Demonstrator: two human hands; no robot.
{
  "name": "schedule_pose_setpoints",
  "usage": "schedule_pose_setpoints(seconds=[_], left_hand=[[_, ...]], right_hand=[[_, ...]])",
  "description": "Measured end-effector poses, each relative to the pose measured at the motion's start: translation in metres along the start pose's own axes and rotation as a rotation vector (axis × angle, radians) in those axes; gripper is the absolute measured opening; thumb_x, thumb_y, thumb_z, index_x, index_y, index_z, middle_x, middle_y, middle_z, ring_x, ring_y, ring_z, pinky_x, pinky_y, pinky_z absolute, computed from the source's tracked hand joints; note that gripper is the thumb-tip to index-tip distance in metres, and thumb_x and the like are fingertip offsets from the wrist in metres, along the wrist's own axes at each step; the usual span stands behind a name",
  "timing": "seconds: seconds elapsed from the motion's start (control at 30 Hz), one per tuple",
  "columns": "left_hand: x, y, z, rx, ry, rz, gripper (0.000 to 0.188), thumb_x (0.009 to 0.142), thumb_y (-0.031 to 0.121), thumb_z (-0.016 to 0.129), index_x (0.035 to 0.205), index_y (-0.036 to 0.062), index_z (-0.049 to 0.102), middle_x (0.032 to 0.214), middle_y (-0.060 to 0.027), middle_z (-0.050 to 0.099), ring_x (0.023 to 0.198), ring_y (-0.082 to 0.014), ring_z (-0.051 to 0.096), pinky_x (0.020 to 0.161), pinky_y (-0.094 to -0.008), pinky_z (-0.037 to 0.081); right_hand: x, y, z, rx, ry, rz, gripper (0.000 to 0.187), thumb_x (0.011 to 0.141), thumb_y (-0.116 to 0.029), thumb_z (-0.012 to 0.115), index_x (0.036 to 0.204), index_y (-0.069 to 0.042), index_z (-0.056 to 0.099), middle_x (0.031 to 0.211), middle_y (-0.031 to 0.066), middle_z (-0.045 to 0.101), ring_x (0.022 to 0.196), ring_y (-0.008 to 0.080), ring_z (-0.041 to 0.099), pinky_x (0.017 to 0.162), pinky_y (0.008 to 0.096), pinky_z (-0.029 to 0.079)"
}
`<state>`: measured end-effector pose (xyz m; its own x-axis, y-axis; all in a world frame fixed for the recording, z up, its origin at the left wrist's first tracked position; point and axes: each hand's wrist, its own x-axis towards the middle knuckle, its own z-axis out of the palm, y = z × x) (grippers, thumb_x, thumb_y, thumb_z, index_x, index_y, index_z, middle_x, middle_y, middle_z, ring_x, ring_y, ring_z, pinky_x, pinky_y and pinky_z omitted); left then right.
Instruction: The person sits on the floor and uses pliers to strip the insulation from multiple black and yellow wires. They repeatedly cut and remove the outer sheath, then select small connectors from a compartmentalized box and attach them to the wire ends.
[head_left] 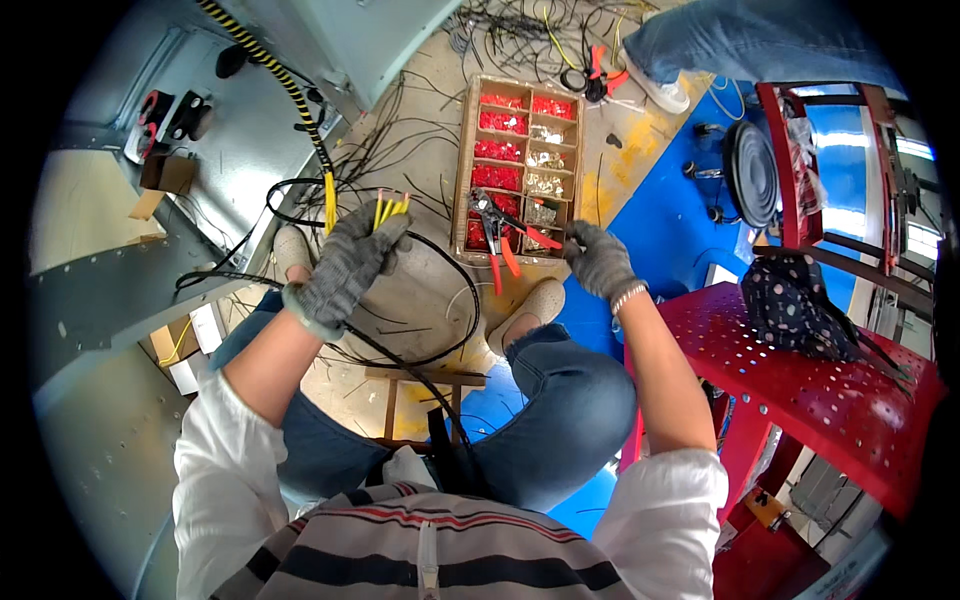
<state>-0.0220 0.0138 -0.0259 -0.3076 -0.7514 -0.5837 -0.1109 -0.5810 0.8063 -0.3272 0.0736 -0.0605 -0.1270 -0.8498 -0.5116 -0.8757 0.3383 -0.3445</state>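
The left hand (345,262), in a grey knit glove, is closed around a bundle of yellow wire ends (391,209) from a black cable (440,300). The right hand (598,258), also gloved, grips red-handled crimping pliers (500,235), held over a cardboard tray (466,160) of red and clear terminals on the floor (420,140). A red perforated counter (800,370) stands to the right.

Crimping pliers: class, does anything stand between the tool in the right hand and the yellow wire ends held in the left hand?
Nothing visible does. The crimping pliers in the right hand and the yellow wire ends in the left hand face each other across an open gap; the compartment box lies on the floor beyond.
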Motion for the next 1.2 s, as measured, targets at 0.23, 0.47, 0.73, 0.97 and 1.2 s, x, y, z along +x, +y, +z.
schedule_pose_setpoints(seconds=[0.23, 0.47, 0.73, 0.97, 1.2], left_hand=[[0.015, 0.005, 0.009, 0.024, 0.014, -0.091, 0.026, 0.085, 0.023, 0.051, 0.104, 0.0049, 0.053, 0.073, -0.0013, 0.055, 0.053, -0.0066, 0.048, 0.045, -0.0182, 0.037], [0.023, 0.001, 0.011, 0.104, 0.051, -0.22, 0.028, 0.084, 0.02, 0.051, 0.107, 0.0032, 0.053, 0.069, -0.0023, 0.054, 0.049, -0.0061, 0.046, 0.046, -0.0174, 0.037], [0.029, -0.008, 0.018, 0.101, 0.105, -0.202, 0.024, 0.084, 0.022, 0.053, 0.095, 0.0004, 0.052, 0.067, -0.005, 0.054, 0.052, -0.0097, 0.048, 0.048, -0.0203, 0.04], [0.035, -0.008, 0.025, 0.105, 0.149, -0.218, 0.03, 0.083, 0.026, 0.055, 0.096, -0.0002, 0.052, 0.067, -0.0054, 0.054, 0.052, -0.0101, 0.048, 0.047, -0.0203, 0.04], [0.033, -0.007, 0.024, 0.11, 0.183, -0.179, 0.027, 0.082, 0.026, 0.055, 0.095, 0.0015, 0.053, 0.066, -0.0045, 0.054, 0.049, -0.0077, 0.046, 0.044, -0.0184, 0.038]], right_hand=[[0.121, 0.077, 0.068, 0.024, 0.255, 0.186, 0.031, 0.077, -0.016, 0.055, 0.106, -0.005, 0.053, 0.094, 0.0155, 0.06, 0.085, 0.0292, 0.058, 0.075, 0.0343, 0.045], [0.151, 0.118, 0.098, -0.001, 0.083, 0.447, 0.042, 0.081, -0.035, 0.047, 0.109, -0.004, 0.049, 0.101, 0.0237, 0.055, 0.096, 0.0373, 0.052, 0.083, 0.0415, 0.041], [0.151, 0.145, 0.114, 0.005, 0.08, 0.278, 0.044, 0.082, -0.036, 0.045, 0.107, 0.0, 0.05, 0.095, 0.0243, 0.057, 0.091, 0.0374, 0.054, 0.079, 0.0422, 0.042], [0.127, 0.136, 0.113, -0.072, 0.013, 0.276, 0.043, 0.078, -0.03, 0.053, 0.105, 0.002, 0.049, 0.092, 0.0227, 0.058, 0.087, 0.0352, 0.056, 0.075, 0.0401, 0.044], [0.117, 0.177, 0.107, 0.235, 0.243, 0.017, 0.016, 0.08, -0.005, 0.052, 0.096, -0.002, 0.056, 0.073, 0.0074, 0.061, 0.07, 0.0158, 0.059, 0.063, 0.0277, 0.047]])
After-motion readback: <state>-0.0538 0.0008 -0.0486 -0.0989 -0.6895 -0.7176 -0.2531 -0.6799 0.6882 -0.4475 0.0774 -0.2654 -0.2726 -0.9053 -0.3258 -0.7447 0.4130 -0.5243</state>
